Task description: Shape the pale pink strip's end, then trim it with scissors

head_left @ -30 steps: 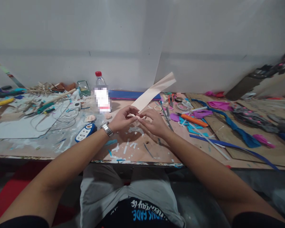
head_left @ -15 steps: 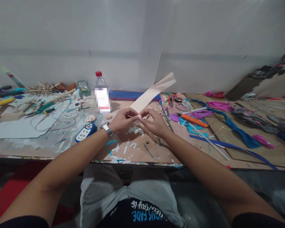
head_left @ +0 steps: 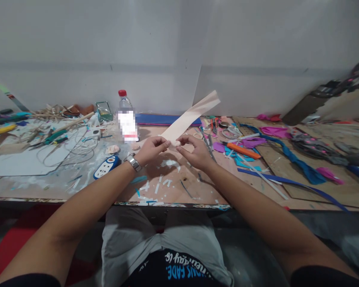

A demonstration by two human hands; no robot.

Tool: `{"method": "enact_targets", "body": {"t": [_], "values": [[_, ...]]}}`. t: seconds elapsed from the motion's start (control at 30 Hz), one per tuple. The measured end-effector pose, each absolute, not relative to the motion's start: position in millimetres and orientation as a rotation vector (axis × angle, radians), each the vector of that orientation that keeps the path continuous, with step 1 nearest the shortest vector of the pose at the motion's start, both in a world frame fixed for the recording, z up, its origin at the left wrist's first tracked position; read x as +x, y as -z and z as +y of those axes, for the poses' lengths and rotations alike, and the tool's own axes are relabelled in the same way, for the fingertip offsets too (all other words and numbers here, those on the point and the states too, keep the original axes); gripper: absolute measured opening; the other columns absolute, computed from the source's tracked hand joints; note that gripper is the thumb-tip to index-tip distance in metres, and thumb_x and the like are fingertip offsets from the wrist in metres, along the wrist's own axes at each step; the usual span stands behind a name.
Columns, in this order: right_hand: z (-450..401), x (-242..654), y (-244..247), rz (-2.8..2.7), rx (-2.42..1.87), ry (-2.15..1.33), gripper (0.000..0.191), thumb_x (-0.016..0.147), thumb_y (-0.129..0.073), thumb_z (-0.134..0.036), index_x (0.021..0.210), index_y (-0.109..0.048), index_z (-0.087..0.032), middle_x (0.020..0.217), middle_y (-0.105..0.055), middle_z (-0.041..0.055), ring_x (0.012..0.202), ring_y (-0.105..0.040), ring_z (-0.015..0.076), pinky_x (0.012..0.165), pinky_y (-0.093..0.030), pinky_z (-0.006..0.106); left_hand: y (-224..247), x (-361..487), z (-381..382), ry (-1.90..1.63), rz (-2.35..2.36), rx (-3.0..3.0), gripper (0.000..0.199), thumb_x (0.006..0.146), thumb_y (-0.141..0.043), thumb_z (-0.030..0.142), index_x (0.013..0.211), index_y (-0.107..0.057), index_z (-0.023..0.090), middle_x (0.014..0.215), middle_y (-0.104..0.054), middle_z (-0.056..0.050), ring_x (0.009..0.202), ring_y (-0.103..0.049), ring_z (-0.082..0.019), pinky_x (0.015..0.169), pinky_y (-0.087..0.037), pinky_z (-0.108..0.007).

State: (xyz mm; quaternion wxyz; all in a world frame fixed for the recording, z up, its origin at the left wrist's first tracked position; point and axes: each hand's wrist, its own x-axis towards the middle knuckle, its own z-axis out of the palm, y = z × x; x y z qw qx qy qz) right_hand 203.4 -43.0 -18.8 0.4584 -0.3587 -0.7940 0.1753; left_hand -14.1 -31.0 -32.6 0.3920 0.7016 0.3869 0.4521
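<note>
Between the fingertips of both my hands is a small pale crumpled paper piece [head_left: 174, 143]. My left hand [head_left: 153, 150], with a metal watch on its wrist, pinches its left side. On the other side, my right hand [head_left: 195, 151] grips it with thumb and forefinger. A long cream paper strip [head_left: 193, 113] slants up to the right just behind the hands; whether it joins the small piece I cannot tell. Left of my hands, two pale crumpled bits, one a paper piece [head_left: 112, 149], lie on the table.
A bottle with a red cap [head_left: 122, 93] stands behind a blue-and-white power strip [head_left: 107, 167]. Green-handled pliers [head_left: 51, 137] and sticks lie left. An orange cutter [head_left: 243, 150], coloured paper scraps and a blue ribbon [head_left: 290, 179] lie right. White scraps [head_left: 157, 187] litter the front.
My fingertips have moved slightly apart, and more of the pale piece shows between them. The view has shifted a little; the table things stay put.
</note>
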Motion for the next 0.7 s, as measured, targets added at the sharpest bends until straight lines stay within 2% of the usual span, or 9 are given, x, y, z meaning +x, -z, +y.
{"method": "enact_targets", "body": {"t": [0.3, 0.5, 0.7], "values": [[-40.6, 203.0, 25.4, -1.866, -0.84, -0.549, 0.023, 0.087, -0.07, -0.034, 0.105, -0.068, -0.021, 0.093, -0.069, 0.0041, 0.088, -0.064, 0.0203, 0.085, -0.05, 0.037, 31.5, -8.4, -34.7, -1.153, 0.823, 1.454, 0.037, 0.077, -0.079, 0.048, 0.075, -0.064, 0.014, 0.069, -0.059, 0.001, 0.064, -0.054, -0.009, 0.067, -0.044, -0.024], [-37.0, 202.7, 27.6, -1.77, -0.842, -0.617, 0.026, 0.087, -0.07, -0.042, 0.103, -0.068, -0.021, 0.094, -0.069, 0.0044, 0.087, -0.064, 0.0194, 0.084, -0.052, 0.036, 32.7, -7.4, -36.1, -1.133, 0.833, 1.479, 0.04, 0.08, -0.076, 0.051, 0.074, -0.061, 0.014, 0.067, -0.058, 0.0, 0.064, -0.053, -0.01, 0.066, -0.042, -0.024], [-36.2, 201.7, 25.7, -1.723, -0.86, -0.626, 0.032, 0.085, -0.072, -0.049, 0.102, -0.068, -0.021, 0.094, -0.07, 0.0046, 0.086, -0.065, 0.0192, 0.083, -0.053, 0.036, 28.5, -7.1, -39.6, -1.11, 0.874, 1.624, 0.04, 0.077, -0.077, 0.052, 0.077, -0.067, 0.014, 0.07, -0.059, 0.0, 0.065, -0.051, -0.01, 0.063, -0.038, -0.025]]}}
